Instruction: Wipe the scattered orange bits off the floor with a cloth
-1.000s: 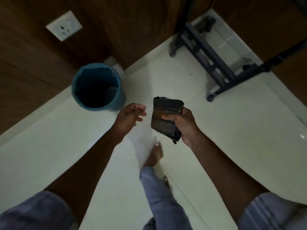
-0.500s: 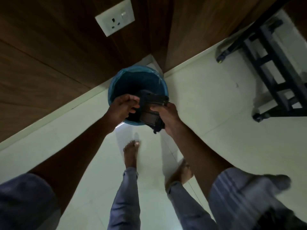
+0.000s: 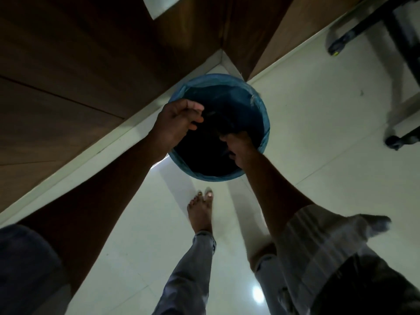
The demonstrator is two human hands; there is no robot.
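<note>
Both arms reach forward over the blue bin (image 3: pixel 264 114). The left hand (image 3: pixel 175 123) hovers with fingers curled; the right hand (image 3: pixel 241 148) grips a dark cloth (image 3: pixel 223 126).

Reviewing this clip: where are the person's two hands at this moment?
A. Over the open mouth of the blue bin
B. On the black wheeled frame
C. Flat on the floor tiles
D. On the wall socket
A: the left hand and the right hand are both above the dark opening of the blue bin, which stands in the corner by the wooden wall.

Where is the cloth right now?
Head view, centre: the cloth hangs over the blue bin's mouth, gripped between left hand and right hand.
</note>
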